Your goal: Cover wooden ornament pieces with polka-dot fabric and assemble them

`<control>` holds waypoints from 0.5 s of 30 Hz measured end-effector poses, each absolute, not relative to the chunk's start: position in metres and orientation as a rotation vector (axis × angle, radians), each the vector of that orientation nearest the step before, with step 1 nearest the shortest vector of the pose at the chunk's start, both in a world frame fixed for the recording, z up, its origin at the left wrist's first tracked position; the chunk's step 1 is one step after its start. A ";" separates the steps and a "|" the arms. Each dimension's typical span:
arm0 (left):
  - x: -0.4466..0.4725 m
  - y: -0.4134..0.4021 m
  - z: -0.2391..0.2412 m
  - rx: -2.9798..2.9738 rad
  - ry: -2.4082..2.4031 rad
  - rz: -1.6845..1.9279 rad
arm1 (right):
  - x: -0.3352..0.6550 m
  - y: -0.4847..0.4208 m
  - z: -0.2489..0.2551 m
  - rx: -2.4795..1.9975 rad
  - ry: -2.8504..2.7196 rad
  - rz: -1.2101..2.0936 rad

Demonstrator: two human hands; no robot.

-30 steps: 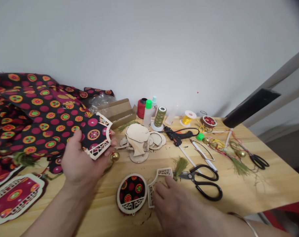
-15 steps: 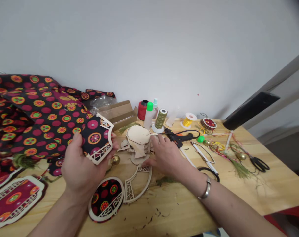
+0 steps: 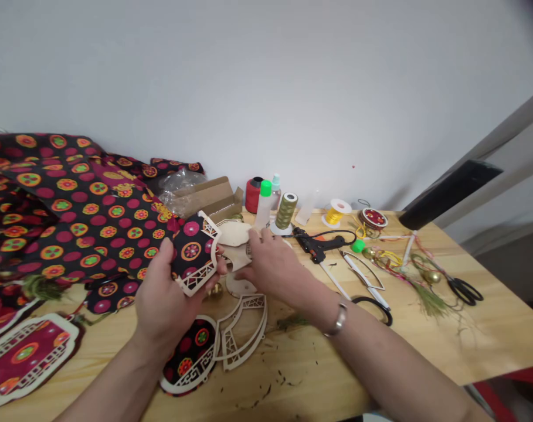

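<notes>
My left hand [image 3: 169,299] is closed on a fan-shaped wooden frame [image 3: 199,280] with dark flower-patterned fabric in it, thumb on the front and fingers behind. My right hand [image 3: 275,261] curls over a pile of bare wooden cutouts [image 3: 233,233], its thumb low at the pile's edge; it appears to grip one of them. Below the hands lie bare fan-shaped wooden frames [image 3: 244,350], overlapping. Beside them, partly behind my left wrist, is an oval wooden frame [image 3: 191,375] with patterned fabric.
Patterned fabric [image 3: 81,199] heaps at the left, above a fabric-filled frame [image 3: 26,357]. A cardboard box [image 3: 213,202], green thread spool [image 3: 286,212], yellow thread spool [image 3: 336,214] and green-capped bottle [image 3: 264,205] stand along the wall. Rightward lie a glue gun [image 3: 316,243] and scissors [image 3: 464,290].
My left hand has moved right with the fabric-filled frame, closer to the pile. My right hand has shifted left over the cutouts. A second bare fan-shaped frame now shows on the table.
</notes>
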State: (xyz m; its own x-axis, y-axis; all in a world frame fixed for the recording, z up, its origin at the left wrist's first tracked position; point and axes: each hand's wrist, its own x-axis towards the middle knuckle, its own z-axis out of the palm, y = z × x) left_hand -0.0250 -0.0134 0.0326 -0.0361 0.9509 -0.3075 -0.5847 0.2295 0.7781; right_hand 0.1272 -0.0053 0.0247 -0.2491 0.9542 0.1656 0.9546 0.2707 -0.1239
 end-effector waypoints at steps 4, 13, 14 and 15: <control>-0.018 -0.015 0.035 0.510 0.932 1.233 | 0.188 -0.045 0.038 -1.963 -2.322 -0.015; -0.015 -0.017 0.026 0.595 0.821 1.108 | 0.286 -0.146 0.008 -2.020 -2.326 0.171; -0.014 -0.017 0.026 0.594 0.827 1.103 | 0.285 -0.148 0.005 -2.033 -2.317 0.165; -0.014 -0.017 0.025 0.593 0.834 1.103 | 0.284 -0.148 0.003 -2.048 -2.315 0.155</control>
State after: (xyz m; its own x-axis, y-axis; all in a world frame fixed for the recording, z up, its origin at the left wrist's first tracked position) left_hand -0.0140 -0.0173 0.0252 0.2109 0.9355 -0.2834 -0.5272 0.3530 0.7730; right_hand 0.2841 -0.1477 0.0035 -0.1233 0.9919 -0.0311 0.9872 0.1194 -0.1056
